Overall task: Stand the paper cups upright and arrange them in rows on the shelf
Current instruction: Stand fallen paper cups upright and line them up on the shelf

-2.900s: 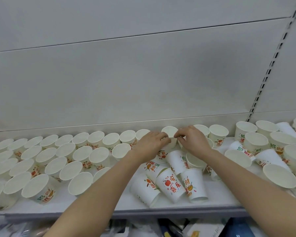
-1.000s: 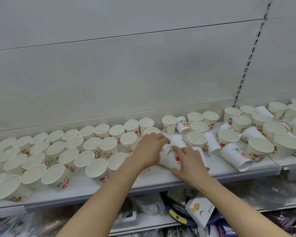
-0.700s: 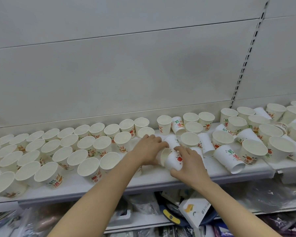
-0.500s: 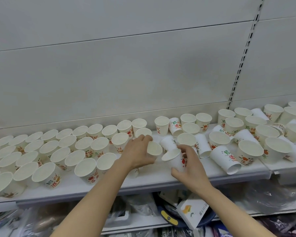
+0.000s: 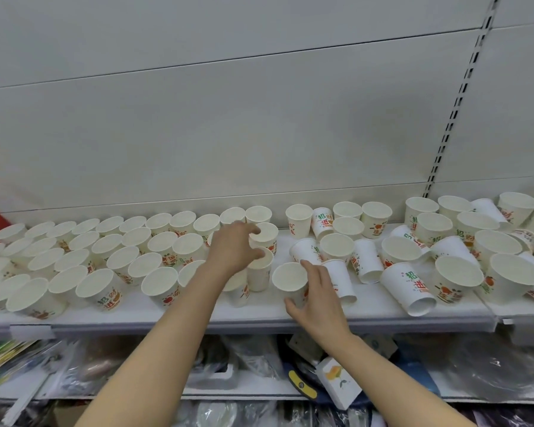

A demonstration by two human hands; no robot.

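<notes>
On the white shelf (image 5: 367,312), near its front edge, my right hand (image 5: 316,298) curls round an upright paper cup (image 5: 290,280), thumb on the near side and fingers on the far side. Just to its left, my left hand (image 5: 233,249) pinches the rim of another upright cup (image 5: 259,272) with bent fingers. Left of my hands, upright cups stand packed in rows (image 5: 105,257). To the right lies a loose jumble (image 5: 429,251): some cups upright, some upside down, and one tipped on its side (image 5: 409,286) with its mouth toward me. Below the shelf sit plastic-wrapped goods (image 5: 244,362) and a small carton (image 5: 338,382).
</notes>
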